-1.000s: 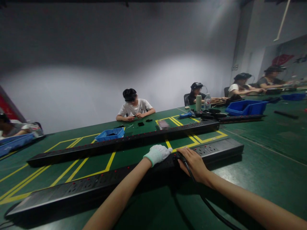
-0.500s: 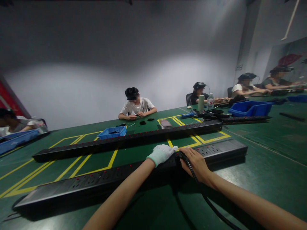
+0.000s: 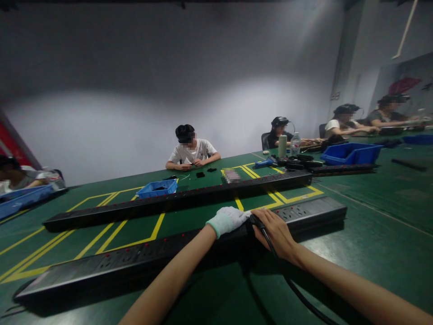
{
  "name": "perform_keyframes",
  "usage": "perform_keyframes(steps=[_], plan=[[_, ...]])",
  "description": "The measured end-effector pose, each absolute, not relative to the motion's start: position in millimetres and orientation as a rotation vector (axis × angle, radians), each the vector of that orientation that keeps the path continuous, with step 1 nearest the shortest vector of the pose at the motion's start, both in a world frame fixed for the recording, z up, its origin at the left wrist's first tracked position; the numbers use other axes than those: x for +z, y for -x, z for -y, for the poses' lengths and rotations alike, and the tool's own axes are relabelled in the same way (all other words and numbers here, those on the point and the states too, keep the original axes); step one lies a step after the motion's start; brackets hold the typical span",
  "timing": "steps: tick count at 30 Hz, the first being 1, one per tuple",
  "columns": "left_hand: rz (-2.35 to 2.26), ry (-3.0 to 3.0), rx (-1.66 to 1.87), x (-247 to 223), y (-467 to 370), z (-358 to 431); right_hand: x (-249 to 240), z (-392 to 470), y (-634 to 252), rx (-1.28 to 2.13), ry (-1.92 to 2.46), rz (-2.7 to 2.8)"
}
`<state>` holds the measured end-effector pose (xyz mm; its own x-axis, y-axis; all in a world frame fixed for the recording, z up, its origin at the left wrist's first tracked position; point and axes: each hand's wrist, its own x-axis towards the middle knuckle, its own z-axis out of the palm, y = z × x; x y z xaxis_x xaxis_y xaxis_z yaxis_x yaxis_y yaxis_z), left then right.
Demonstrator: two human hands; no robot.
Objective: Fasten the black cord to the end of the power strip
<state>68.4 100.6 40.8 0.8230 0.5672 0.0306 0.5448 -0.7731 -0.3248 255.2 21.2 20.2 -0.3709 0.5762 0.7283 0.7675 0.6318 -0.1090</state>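
Note:
A long black power strip (image 3: 135, 255) with red lights and rows of sockets lies across the table in front of me. My left hand (image 3: 227, 220), in a white glove, is wrapped over the middle of the strip. Beside it, my bare right hand (image 3: 276, 231) is closed on a black plug (image 3: 256, 220) held at the strip's sockets. Whether its pins are fully in cannot be seen. From the plug a black cable (image 3: 292, 282) runs down past my right wrist to the bottom edge.
Behind lies a second long power strip (image 3: 135, 208), with a small blue bin (image 3: 157, 194) beyond it. A larger blue bin (image 3: 352, 154), bottles (image 3: 282, 146) and a blue tool (image 3: 265, 163) stand at the right. Several people sit around the green table (image 3: 382, 216).
The plug appears slightly closer to the strip between my hands. Both hands keep nearly the same place, while the whole view has shifted a little.

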Motion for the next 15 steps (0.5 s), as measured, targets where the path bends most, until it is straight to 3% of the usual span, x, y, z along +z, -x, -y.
perform_keyframes(steps=[15], plan=[[0.840, 2.670, 0.045, 45.3, -71.8, -95.3, 31.7, -18.8, -256.9, -0.264, 0.956, 2.119]])
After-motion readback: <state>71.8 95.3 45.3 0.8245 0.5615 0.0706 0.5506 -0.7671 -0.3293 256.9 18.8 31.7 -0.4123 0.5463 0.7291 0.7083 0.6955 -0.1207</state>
